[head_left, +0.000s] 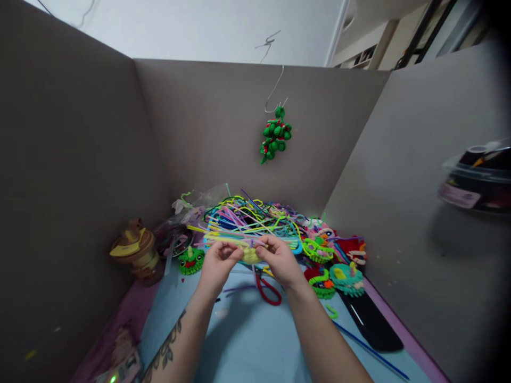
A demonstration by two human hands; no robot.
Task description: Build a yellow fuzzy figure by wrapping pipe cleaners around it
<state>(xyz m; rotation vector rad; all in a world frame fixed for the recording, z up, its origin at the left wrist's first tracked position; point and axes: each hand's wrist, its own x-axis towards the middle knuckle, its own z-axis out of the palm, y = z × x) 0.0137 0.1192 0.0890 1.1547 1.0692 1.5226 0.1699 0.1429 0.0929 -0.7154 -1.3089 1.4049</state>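
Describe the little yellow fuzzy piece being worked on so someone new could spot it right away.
Start at the tangled pile of pipe cleaners against the back cardboard wall. Just in front of it, the left hand and right hand meet above the blue mat. The yellow piece sits pinched between them, the only craft off the table.

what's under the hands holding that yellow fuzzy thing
Under the left hand and right hand, which pinch the yellow fuzzy piece, lie red-handled scissors on the light blue mat. The scissor blades are mostly covered by the hands.
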